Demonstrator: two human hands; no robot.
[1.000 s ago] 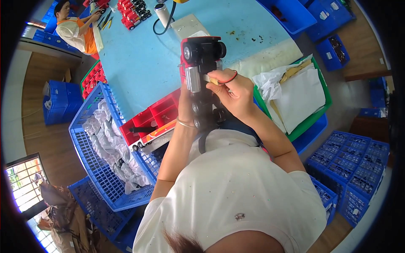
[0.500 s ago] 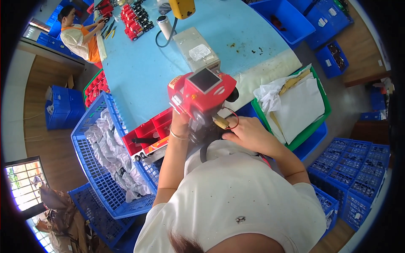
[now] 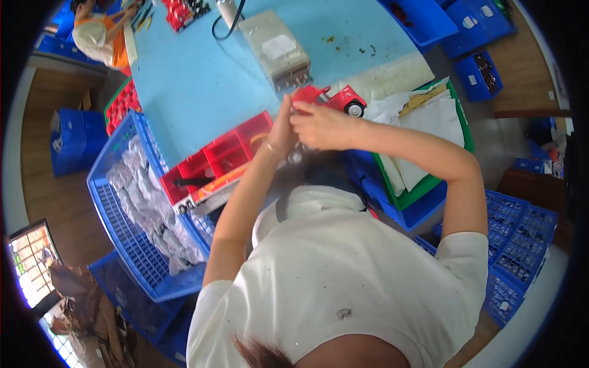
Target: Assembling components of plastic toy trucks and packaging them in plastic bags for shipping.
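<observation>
A red toy vehicle (image 3: 345, 98) with a black wheel and grey hub is held up in front of me, just beyond the near edge of the blue-topped table (image 3: 208, 80). My left hand (image 3: 283, 130) is closed around its left end, fingers pointing up. My right hand (image 3: 325, 127) reaches across from the right and grips its near side, fingers bent over the body. Both hands hide much of the toy's underside. Below the hands, another small grey-hubbed wheel (image 3: 295, 157) shows, partly blurred.
A red divided tray (image 3: 230, 150) sits at the table's near edge. To its left, a blue crate (image 3: 123, 236) holds bagged items. A grey metal box (image 3: 273, 46) stands on the table. Right lies a green bin (image 3: 457, 122) with white sheets. A co-worker (image 3: 101, 37) works far left.
The toy has been turned, its wheel now facing right. My right hand has risen onto it; the wire loop and brass-coloured piece beside that hand are out of sight. The whole view has shifted.
</observation>
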